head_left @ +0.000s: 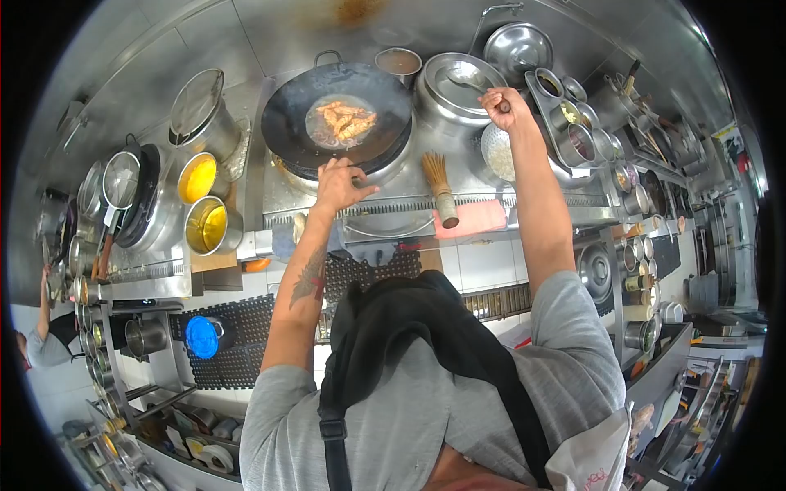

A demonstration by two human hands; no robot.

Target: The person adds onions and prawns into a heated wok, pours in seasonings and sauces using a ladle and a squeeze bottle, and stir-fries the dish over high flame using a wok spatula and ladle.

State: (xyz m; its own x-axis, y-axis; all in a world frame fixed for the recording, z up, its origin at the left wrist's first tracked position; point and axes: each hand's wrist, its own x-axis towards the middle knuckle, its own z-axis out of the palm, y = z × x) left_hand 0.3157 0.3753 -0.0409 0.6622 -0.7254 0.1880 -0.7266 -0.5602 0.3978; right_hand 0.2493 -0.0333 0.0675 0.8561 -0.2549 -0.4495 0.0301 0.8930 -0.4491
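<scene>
Golden food (345, 120) looks browned, not yet lifted out; my left hand (337, 186) at wok (286, 123), thumb spread, grip unclear; right hand (506, 108), fingers curled round ladle (473, 87).

Light bright and fairly even, whitish in tone; its source could not be made out. Steel wall (286, 24) gave back a soft, pale sheen, and harder glints sat on the large steel pot (446, 114). Wok (282, 114) read dark grey to near black, with a wet shine on the oil (317, 135). White floor tiles (483, 263) came out very pale. Shadows mostly soft, darker beneath the shelving. Strong fisheye: straight edges bowed, both sides leaned and squeezed, black filled the corners. Centre reasonably crisp; outer rim softer, small far-right clutter (725, 385) hard to read.
</scene>
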